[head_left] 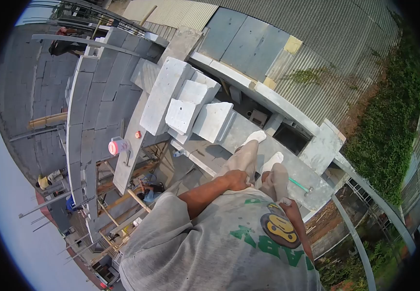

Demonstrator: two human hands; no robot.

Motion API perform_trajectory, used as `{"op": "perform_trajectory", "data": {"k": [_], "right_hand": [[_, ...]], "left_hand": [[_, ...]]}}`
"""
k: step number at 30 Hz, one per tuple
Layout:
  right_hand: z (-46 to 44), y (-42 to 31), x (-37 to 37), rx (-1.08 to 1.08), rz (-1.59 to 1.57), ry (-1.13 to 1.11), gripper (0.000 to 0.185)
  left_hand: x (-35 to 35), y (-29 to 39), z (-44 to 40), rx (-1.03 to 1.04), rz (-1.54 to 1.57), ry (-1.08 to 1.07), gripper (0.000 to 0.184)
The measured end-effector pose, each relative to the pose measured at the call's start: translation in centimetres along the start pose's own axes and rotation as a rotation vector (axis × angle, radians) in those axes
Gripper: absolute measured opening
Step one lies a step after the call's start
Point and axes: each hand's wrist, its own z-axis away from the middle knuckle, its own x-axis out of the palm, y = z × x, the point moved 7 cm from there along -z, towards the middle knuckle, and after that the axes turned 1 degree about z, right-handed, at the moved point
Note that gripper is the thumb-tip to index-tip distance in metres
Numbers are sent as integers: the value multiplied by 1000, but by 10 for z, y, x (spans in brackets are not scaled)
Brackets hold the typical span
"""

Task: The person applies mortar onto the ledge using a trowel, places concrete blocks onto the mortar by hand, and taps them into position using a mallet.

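Note:
My left hand [239, 180] is closed, with its fingers curled, at the hem of my grey T-shirt [205, 228] over my thigh. At the shirt's other side, my right hand [286, 202] is also closed, its fingers bent near the hem. What either hand holds, if anything, is hidden. Beyond my feet, in white socks, lies a concrete ledge [295, 165]. A thin tool with a green handle [298, 184] rests on it near my right leg. Several pale lightweight concrete blocks [164, 94] are stacked ahead to the left.
A pink-and-white jug [118, 146] and a small orange object [138, 134] sit on a narrow board at left. Grey block walls [91, 92] rise beyond. Below on the left, a person [151, 191] is among timber poles. Openings [291, 139] break the ledge; corrugated roofing [336, 39] lies beyond.

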Motion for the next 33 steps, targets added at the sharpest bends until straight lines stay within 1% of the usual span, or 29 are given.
{"op": "perform_trajectory", "data": {"k": [1,2,5,8,11,12,15,17,18,20,21,22,23,24,25,26,27,29,30,31,32,33], "right_hand": [[5,7,-8,42,25,-15,17],[1,19,-14,22,66,-16,19],[0,27,-22,58,191,-87,19],[-5,30,-29,63,299,-85,20],[-21,47,-36,151,262,-80,20],[-28,48,-36,132,296,-87,20],[-63,51,-34,56,379,-79,21],[-92,60,-40,17,417,-42,21],[-107,60,-46,106,306,-24,19],[-151,58,-70,31,200,137,17],[-167,61,-88,2,136,247,16],[-188,60,-104,-41,110,319,15],[-205,60,-123,-76,75,418,15],[-216,56,-140,-75,111,496,15],[-230,64,-159,-144,52,573,19],[-238,74,-176,-129,40,678,20],[-246,82,-194,-126,37,769,22],[-271,122,-228,-206,-108,937,25],[-282,146,-238,-195,-137,985,26],[-293,172,-245,-182,-172,1030,26],[-302,200,-248,-164,-214,1073,27],[-311,226,-245,-103,-170,1108,29]], "left_hand": [[9,2,8,-29,42,-9,57],[20,2,12,-57,83,-21,55],[52,-9,7,-65,266,55,55],[47,2,3,-126,248,125,57],[59,-10,-33,-46,447,22,59],[53,-13,-39,-14,485,45,56],[40,-35,-68,-22,568,112,62],[19,-63,-88,-28,608,271,53],[5,-80,-102,-25,626,348,48],[-19,-133,-132,-81,632,616,40],[-32,-157,-144,-138,587,722,39],[-42,-183,-159,-187,557,800,37],[-51,-205,-177,-167,605,862,34],[-68,-207,-185,-226,570,865,33],[-73,-241,-213,-121,534,934,34],[-85,-254,-231,-38,468,931,38],[-92,-291,-261,-11,477,938,42],[-117,-287,-287,29,366,974,44],[-126,-280,-303,79,369,981,43],[-136,-267,-318,111,301,961,43],[-145,-255,-336,168,217,996,43],[-153,-240,-354,228,133,1020,43]]}}
